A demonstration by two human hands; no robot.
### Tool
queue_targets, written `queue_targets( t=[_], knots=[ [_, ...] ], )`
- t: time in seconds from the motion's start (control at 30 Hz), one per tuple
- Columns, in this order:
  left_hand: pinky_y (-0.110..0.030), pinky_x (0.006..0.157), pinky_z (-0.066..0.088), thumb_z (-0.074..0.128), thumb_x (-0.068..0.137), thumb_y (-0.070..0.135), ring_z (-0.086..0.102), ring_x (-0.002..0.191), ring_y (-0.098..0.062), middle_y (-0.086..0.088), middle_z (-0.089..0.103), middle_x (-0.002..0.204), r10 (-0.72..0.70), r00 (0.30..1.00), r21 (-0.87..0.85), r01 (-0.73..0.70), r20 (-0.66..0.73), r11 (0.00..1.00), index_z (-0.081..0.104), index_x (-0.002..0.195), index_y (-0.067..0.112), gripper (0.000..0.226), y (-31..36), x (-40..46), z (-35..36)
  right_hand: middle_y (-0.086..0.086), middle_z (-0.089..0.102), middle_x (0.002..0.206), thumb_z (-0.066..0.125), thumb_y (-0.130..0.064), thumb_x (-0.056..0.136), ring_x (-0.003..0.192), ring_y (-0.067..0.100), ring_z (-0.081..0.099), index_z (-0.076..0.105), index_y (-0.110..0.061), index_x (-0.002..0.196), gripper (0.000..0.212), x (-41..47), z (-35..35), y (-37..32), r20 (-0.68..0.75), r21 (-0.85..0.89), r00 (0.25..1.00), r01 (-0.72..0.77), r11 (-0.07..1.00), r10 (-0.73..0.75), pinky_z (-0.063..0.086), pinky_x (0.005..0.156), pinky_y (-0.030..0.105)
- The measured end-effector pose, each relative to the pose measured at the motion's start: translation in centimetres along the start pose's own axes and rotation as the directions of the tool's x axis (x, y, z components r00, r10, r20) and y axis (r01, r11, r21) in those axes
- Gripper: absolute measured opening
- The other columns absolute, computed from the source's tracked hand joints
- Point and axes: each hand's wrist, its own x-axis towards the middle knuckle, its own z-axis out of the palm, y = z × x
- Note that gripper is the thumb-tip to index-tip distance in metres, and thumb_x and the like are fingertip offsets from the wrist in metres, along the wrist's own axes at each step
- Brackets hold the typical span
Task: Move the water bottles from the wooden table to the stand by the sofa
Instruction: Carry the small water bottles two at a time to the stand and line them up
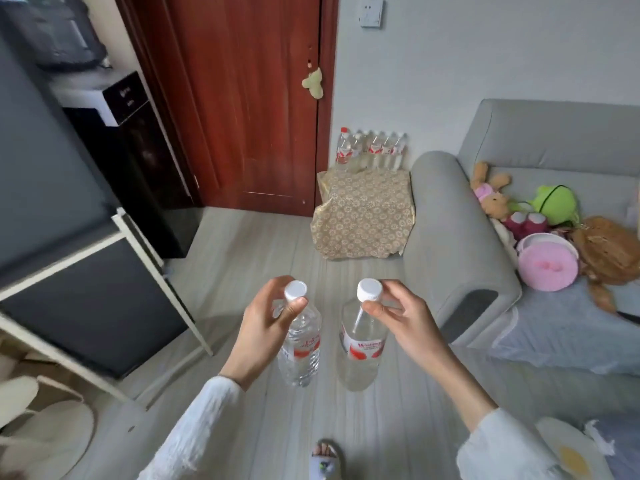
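Observation:
I hold two clear water bottles with white caps and red labels, hanging upright above the floor. My left hand (268, 317) grips the neck of the left bottle (300, 344). My right hand (403, 315) pinches the neck of the right bottle (360, 348) just under its cap. Ahead stands the stand (363, 209), draped in a beige patterned cloth, between the door and the sofa's arm. Several water bottles (372, 150) are lined up along its back edge against the wall.
A grey sofa (460, 237) with soft toys (554, 230) runs along the right. A red-brown door (249, 98) is ahead, a black water dispenser (145, 161) and a dark cabinet (86, 299) on the left. Pale wood floor (249, 251) lies between me and the stand.

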Motion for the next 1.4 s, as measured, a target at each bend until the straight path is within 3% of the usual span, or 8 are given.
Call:
queue_targets(
  t=[0.1,0.3,0.5,0.77,0.9,1.1,1.23,1.4],
  knots=[
    [-0.005,0.07,0.042,0.06,0.083,0.033,0.06,0.094,-0.006,0.018,0.06,0.095,0.008,1.0,-0.007,-0.007,0.018,1.0,0.051,0.093,0.04,0.016,-0.1,6.9,0.4,-0.007,0.065,0.099,0.064,-0.01,0.079,0.094,-0.004,0.06,0.058,-0.025,0.095,0.023,6.6,-1.5,-0.2,-0.003,0.018,1.0,0.014,1.0,-0.013,0.046,0.076,0.008],
    [-0.006,0.072,0.045,0.061,0.078,0.046,0.06,0.089,0.005,0.017,0.063,0.091,0.008,1.0,-0.074,-0.007,0.021,0.997,0.053,0.09,0.044,0.015,-0.9,18.9,0.7,-0.005,0.064,0.106,0.064,-0.014,0.08,0.107,0.008,0.057,0.057,-0.025,0.099,0.023,18.6,-3.2,-0.2,-0.04,-0.032,0.999,0.008,0.999,-0.009,0.044,0.095,0.027],
    [0.001,0.068,0.042,0.056,0.077,0.042,0.054,0.088,0.018,0.019,0.06,0.092,0.012,0.996,-0.061,-0.006,0.087,0.998,0.051,0.091,0.043,0.015,-3.0,30.9,0.8,-0.006,0.062,0.102,0.064,-0.012,0.08,0.104,0.012,0.058,0.057,-0.026,0.097,0.023,30.0,-3.7,1.8,-0.067,-0.044,0.998,0.013,0.999,-0.016,0.046,0.092,0.022],
    [-0.019,0.077,0.047,0.058,0.085,0.025,0.063,0.093,-0.013,0.013,0.062,0.091,0.068,0.977,-0.025,-0.064,0.204,0.998,0.053,0.101,0.026,0.017,-4.7,48.6,0.8,-0.013,0.059,0.096,0.065,-0.018,0.079,0.099,0.01,0.059,0.057,-0.04,0.088,0.025,46.1,-4.9,3.0,-0.135,-0.12,0.989,0.044,0.992,-0.061,0.048,0.085,0.021],
    [-0.02,0.077,0.049,0.058,0.082,0.035,0.064,0.092,-0.011,0.022,0.061,0.09,0.085,0.966,-0.002,-0.087,0.244,0.996,0.051,0.094,0.043,0.016,-4.7,56.0,1.5,-0.013,0.061,0.098,0.065,-0.015,0.08,0.097,0.003,0.059,0.06,-0.039,0.089,0.026,52.1,-6.2,3.7,-0.209,-0.069,0.977,0.03,0.997,-0.044,0.046,0.082,0.01],
    [-0.033,0.083,0.048,0.059,0.083,0.03,0.063,0.094,-0.018,0.02,0.059,0.09,0.054,0.962,0.057,-0.072,0.269,0.996,0.053,0.1,0.028,0.018,-6.0,65.0,5.5,-0.01,0.058,0.1,0.064,-0.013,0.08,0.097,0.004,0.057,0.058,-0.034,0.092,0.025,60.2,-9.7,6.1,-0.226,-0.114,0.974,-0.011,0.993,-0.015,0.048,0.087,0.021],
    [-0.025,0.081,0.043,0.056,0.086,0.029,0.061,0.097,-0.017,0.007,0.061,0.096,0.021,0.957,0.093,-0.05,0.29,0.994,0.053,0.11,0.016,0.028,-6.7,70.3,9.5,-0.009,0.056,0.099,0.066,-0.014,0.079,0.099,0.012,0.057,0.059,-0.024,0.095,0.02,65.9,-13.8,8.9,-0.186,-0.175,0.982,-0.05,0.983,0.017,0.049,0.091,0.039],
    [0.001,0.07,0.035,0.057,0.086,0.025,0.057,0.095,-0.012,0.011,0.06,0.092,-0.032,0.95,0.149,-0.015,0.31,0.989,0.053,0.108,0.015,0.024,-6.3,77.7,15.2,-0.013,0.053,0.098,0.068,-0.018,0.077,0.096,0.005,0.054,0.053,-0.033,0.091,0.026,73.2,-19.8,12.0,-0.102,-0.241,0.995,-0.039,0.97,0.015,0.048,0.088,0.037]
  ],
)
